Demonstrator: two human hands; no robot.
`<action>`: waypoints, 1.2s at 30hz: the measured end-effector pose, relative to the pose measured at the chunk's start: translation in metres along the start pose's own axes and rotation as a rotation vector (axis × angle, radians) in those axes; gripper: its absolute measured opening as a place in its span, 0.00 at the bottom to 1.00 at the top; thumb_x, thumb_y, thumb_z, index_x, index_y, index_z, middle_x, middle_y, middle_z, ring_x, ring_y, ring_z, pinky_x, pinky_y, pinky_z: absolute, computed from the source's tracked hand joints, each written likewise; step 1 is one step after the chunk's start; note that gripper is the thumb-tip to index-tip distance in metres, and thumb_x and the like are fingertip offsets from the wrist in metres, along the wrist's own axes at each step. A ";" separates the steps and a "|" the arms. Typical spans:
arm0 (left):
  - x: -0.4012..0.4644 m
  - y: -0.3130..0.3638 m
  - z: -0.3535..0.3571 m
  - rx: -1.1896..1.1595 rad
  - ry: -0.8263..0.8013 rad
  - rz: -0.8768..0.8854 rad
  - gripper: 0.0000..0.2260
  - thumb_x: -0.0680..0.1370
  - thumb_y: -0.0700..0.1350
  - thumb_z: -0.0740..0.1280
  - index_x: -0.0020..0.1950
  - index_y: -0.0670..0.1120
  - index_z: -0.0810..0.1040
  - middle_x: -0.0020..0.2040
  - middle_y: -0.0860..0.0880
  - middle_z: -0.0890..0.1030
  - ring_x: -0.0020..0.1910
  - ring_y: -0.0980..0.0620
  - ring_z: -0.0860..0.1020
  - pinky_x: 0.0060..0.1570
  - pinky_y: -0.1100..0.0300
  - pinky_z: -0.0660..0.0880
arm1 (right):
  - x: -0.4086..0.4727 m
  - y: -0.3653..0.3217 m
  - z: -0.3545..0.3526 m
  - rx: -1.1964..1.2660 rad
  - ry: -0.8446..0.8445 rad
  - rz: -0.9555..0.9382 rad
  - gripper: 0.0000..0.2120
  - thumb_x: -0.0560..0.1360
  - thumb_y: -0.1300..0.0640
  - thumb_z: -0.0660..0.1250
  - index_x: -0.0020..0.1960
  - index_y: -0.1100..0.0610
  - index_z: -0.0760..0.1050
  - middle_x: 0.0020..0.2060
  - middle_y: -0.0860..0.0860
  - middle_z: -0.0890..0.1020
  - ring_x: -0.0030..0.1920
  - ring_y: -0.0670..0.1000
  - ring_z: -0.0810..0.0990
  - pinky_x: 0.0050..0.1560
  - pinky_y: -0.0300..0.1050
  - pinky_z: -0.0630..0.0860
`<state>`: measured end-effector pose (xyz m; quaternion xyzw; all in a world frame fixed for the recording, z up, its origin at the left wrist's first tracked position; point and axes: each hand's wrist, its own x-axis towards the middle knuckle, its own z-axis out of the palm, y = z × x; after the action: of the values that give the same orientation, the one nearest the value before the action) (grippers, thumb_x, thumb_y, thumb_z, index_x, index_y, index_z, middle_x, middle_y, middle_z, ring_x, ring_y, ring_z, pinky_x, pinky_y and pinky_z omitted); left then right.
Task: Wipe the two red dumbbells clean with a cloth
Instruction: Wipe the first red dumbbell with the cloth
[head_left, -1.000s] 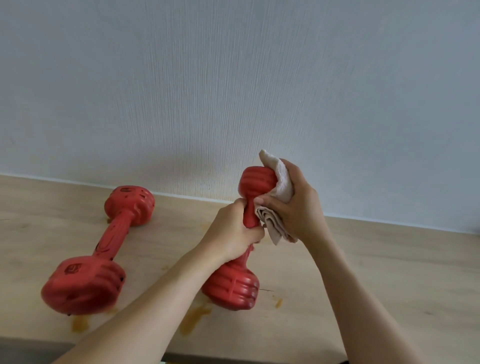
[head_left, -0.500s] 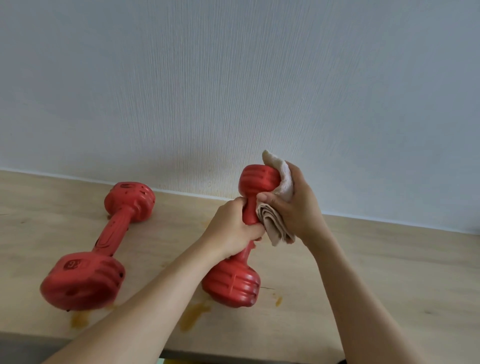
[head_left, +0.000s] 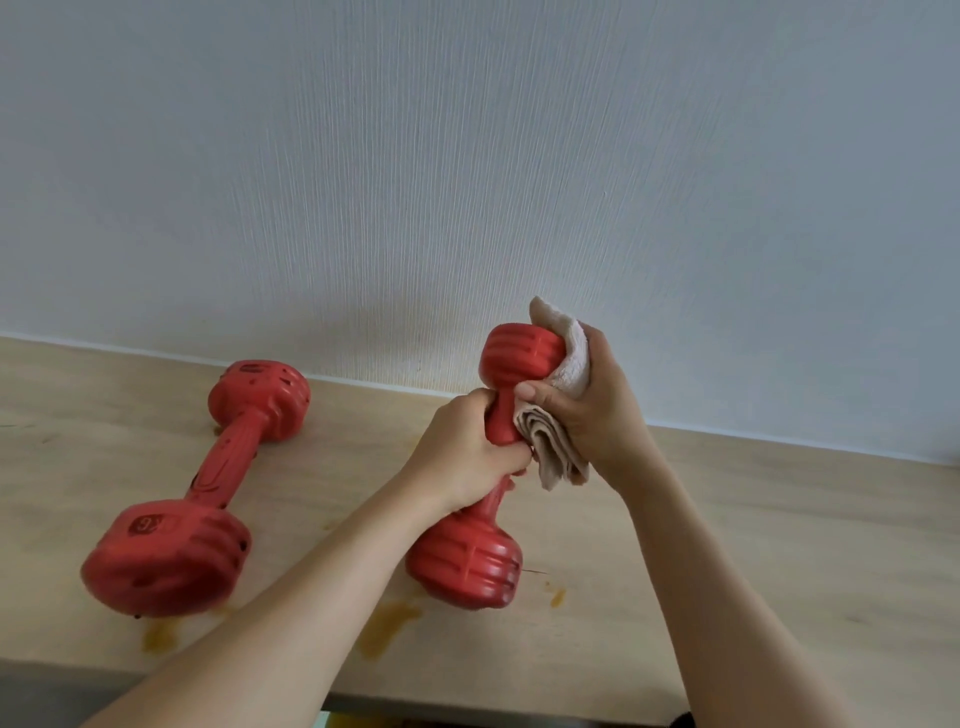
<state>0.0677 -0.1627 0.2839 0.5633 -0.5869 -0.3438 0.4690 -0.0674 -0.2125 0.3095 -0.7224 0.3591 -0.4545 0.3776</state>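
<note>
One red dumbbell (head_left: 470, 561) stands almost upright above the wooden table, its lower head close to the surface. My left hand (head_left: 462, 452) grips its handle. My right hand (head_left: 592, 410) holds a beige cloth (head_left: 563, 384) and presses it against the right side of the upper head. The second red dumbbell (head_left: 208, 488) lies on the table to the left, speckled with dark spots, and neither hand touches it.
The light wooden table (head_left: 779, 545) meets a pale textured wall (head_left: 467, 182) behind. Brownish stains (head_left: 387, 626) mark the surface beneath and beside the dumbbells. The table's front edge runs along the bottom of the view.
The held dumbbell and both hands have hardly shifted. The cloth stays pressed on the upper head, and my right hand has slid slightly down along it.
</note>
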 end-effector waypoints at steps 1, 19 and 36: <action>0.000 0.001 0.000 -0.002 0.005 0.004 0.10 0.69 0.35 0.70 0.49 0.43 0.76 0.38 0.46 0.82 0.34 0.44 0.83 0.37 0.48 0.81 | 0.001 -0.002 0.002 -0.004 0.016 0.007 0.37 0.65 0.54 0.77 0.70 0.52 0.65 0.64 0.40 0.74 0.63 0.40 0.74 0.66 0.45 0.70; 0.001 0.001 0.003 -0.253 -0.196 -0.050 0.10 0.71 0.29 0.68 0.48 0.41 0.75 0.39 0.43 0.80 0.36 0.49 0.81 0.42 0.55 0.80 | 0.000 0.025 -0.013 0.365 -0.104 0.120 0.46 0.58 0.52 0.82 0.71 0.52 0.64 0.62 0.57 0.75 0.59 0.57 0.78 0.52 0.50 0.77; -0.002 0.005 0.005 0.221 -0.087 -0.013 0.12 0.68 0.37 0.70 0.49 0.44 0.73 0.33 0.49 0.79 0.26 0.56 0.78 0.28 0.62 0.76 | -0.002 0.003 0.008 -0.193 0.126 -0.034 0.36 0.60 0.47 0.79 0.64 0.44 0.68 0.55 0.46 0.78 0.54 0.45 0.78 0.56 0.45 0.76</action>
<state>0.0610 -0.1607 0.2869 0.6000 -0.6374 -0.3043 0.3757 -0.0608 -0.2104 0.3034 -0.7315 0.4120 -0.4685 0.2752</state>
